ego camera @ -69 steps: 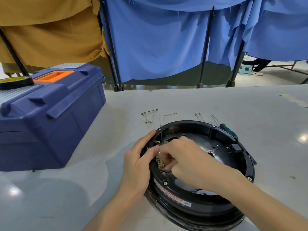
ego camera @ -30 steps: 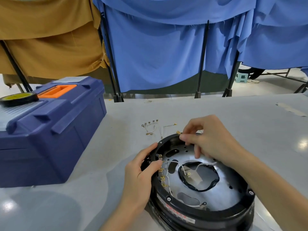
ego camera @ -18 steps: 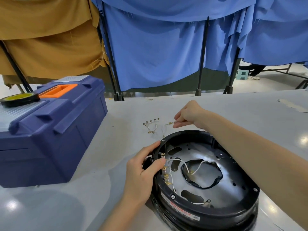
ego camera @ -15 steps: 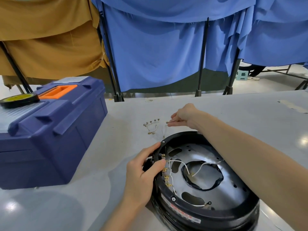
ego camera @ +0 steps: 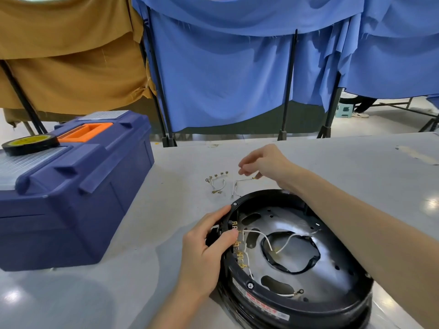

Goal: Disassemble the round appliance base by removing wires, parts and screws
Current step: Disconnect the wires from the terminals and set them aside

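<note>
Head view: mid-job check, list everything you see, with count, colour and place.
Appliance base: one, black with silver plate, near right on table.
Attached wires: several, white, inside base.
Removed wires: two bunches, white with brass ends, table beyond base.
Toolbox: one, dark blue, orange handle, table left.
Tape roll: one, black and yellow, on toolbox lid.
Table: one, grey, underneath everything.
Blue curtains: several, behind table.
Ochre cloth: one, behind toolbox.
Left hand: grips base's left rim.
Right hand: curled fingers just over right bunch's end; contact unclear.

Left grip (ego camera: 202,250) sits near, fingers curled in a clasp, thumb stretched out — right grip (ego camera: 263,163) hangs far, arm extended, fingers loosely curled.
</note>
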